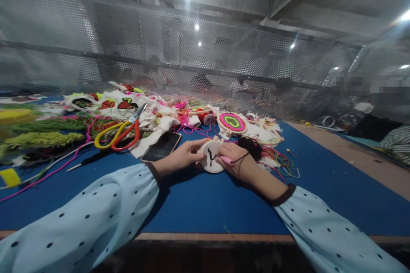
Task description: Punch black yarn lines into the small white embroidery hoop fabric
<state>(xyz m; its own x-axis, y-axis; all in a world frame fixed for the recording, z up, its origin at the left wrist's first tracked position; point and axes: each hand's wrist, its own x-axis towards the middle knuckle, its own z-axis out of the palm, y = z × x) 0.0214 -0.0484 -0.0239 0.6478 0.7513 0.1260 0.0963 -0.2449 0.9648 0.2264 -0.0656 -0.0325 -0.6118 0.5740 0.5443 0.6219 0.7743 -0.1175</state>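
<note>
A small embroidery hoop (214, 167) with pale cloth and a black stitched line stands tilted above the blue table. My left hand (182, 154) is closed on its left rim, thumb and fingers pinching the edge. At the hoop's right side, my right hand (237, 160) grips a pink-handled punch needle (226, 160) against the cloth; its tip is hidden by my fingers. Black yarn runs from the handle over the back of my right hand, near a ball of black yarn (251, 148). A dark phone (162, 146) lies just left of the hoop.
Scissors (136, 133) with yellow and orange handles lie left of the phone. Behind are heaped cloth pieces (156, 115), a red spool (206, 118) and a pink-and-green hoop (235, 124). Loose threads (285, 163) spread at right. A perforated metal screen (179, 51) rises beyond the table.
</note>
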